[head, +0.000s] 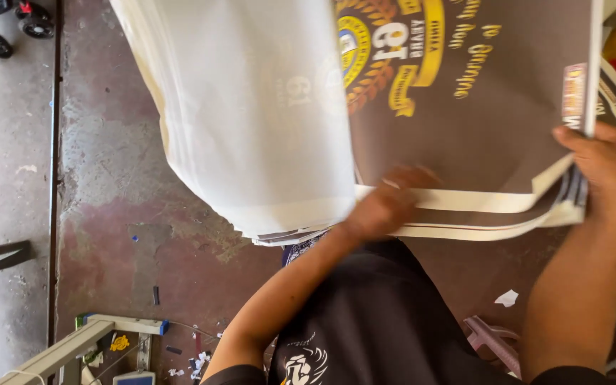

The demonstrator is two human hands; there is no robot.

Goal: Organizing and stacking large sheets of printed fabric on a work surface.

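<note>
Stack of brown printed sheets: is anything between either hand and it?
Nothing visible. The left hand lies blurred on the near edge of the stack of brown printed sheets with white backs; the right hand grips its right corner.

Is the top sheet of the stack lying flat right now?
No, the white sheet is lifted and curling over to the left side, baring the brown printed sheet while the left hand sits at the stack's near edge.

A turned-back sheet [251, 114] lies left of the printed sheet [479, 107], both atop the stack [479, 214].
</note>
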